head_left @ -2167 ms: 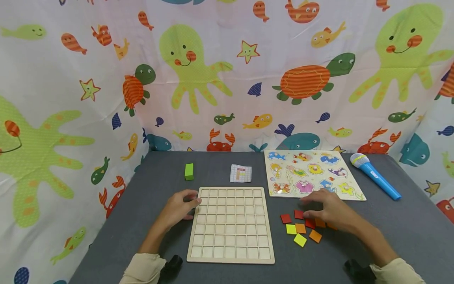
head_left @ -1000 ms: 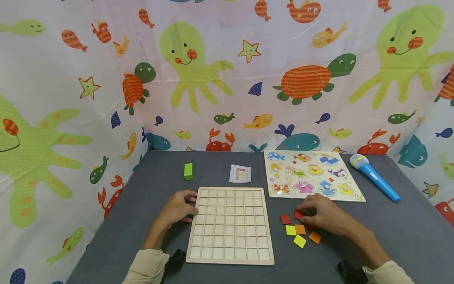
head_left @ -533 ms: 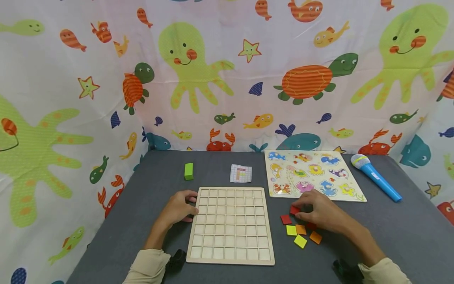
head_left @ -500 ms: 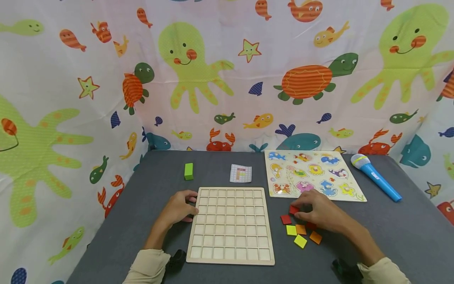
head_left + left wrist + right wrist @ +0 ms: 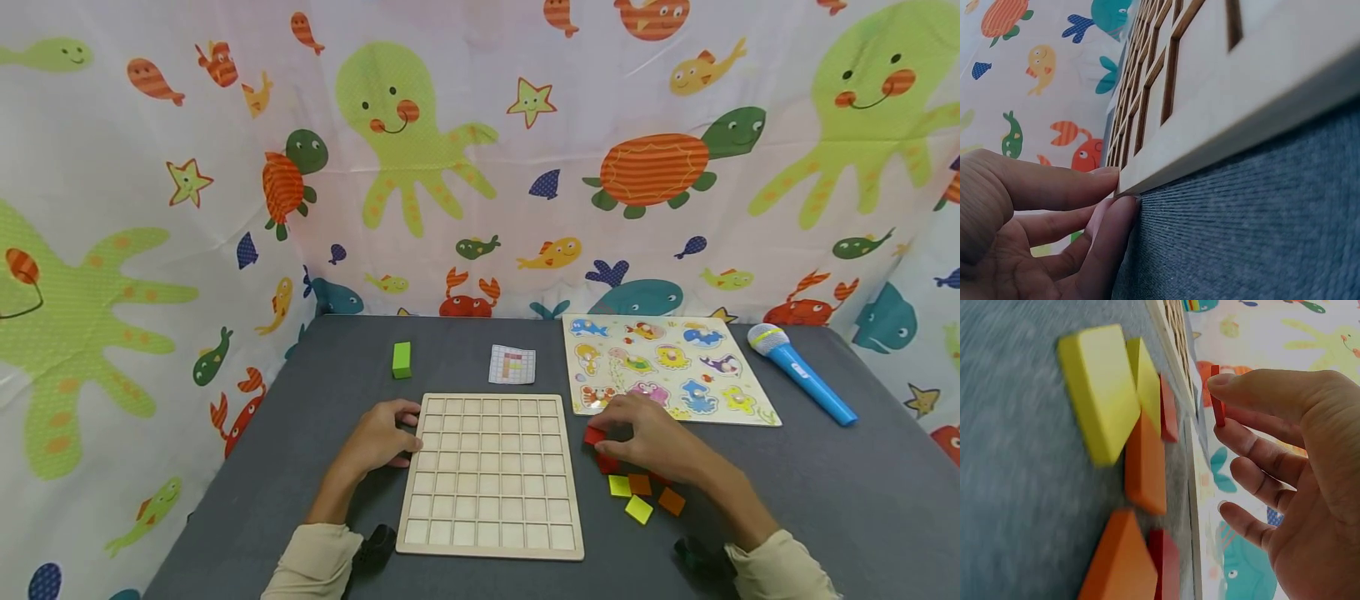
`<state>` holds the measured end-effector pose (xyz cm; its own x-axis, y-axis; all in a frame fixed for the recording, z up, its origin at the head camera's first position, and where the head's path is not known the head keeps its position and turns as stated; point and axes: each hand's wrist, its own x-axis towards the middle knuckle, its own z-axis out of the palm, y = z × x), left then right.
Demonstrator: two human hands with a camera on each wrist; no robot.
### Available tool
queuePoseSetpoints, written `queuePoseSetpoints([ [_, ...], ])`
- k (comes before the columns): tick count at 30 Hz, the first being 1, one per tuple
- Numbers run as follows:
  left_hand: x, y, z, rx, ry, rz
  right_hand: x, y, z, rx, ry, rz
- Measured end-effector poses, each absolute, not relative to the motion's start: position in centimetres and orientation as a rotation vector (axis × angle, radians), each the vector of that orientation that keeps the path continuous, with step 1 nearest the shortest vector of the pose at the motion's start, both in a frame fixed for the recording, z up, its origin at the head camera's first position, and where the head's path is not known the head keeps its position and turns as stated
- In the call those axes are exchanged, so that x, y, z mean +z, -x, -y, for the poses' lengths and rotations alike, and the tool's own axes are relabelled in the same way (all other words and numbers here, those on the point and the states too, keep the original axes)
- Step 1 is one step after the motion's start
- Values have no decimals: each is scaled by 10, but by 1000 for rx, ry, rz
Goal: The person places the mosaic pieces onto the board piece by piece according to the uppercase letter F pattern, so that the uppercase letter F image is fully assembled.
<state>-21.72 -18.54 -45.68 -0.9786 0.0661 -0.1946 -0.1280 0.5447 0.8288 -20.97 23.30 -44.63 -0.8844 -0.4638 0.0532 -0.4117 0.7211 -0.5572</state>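
Note:
A wooden grid board (image 5: 487,546) lies flat on the grey table. My left hand (image 5: 377,435) is at its left edge; in the left wrist view, the thumb and a fingertip pinch the board's rim (image 5: 1222,134). My right hand (image 5: 651,435) holds a small red square tile (image 5: 595,435) between thumb and forefinger, right of the board. The right wrist view has this red tile (image 5: 1217,400) edge-on, lifted, with the other fingers loosely bent. Beneath the hand lie another red tile (image 5: 607,463), yellow tiles (image 5: 639,509) and orange tiles (image 5: 672,501); the hand partly hides the group.
A picture puzzle board (image 5: 720,417) with sea animals lies behind the right hand, beside a blue toy microphone (image 5: 810,379). Behind the grid board are a printed pattern card (image 5: 512,365) and a green block (image 5: 402,360). A sea-animal curtain (image 5: 480,183) hangs behind the table.
My right hand has picked up a red tile from the group and carried it left toward the grid board. The left hand stays at the board's edge.

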Motion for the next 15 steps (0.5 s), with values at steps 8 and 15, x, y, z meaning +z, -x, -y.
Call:
queuePoseSetpoints([
  [8,-458,218,187,1428,39,-2561,-446,214,-213,-918,757,-2814],
  [15,-457,217,186,1430,39,-2557,-449,219,-198,-874,791,-2819],
])
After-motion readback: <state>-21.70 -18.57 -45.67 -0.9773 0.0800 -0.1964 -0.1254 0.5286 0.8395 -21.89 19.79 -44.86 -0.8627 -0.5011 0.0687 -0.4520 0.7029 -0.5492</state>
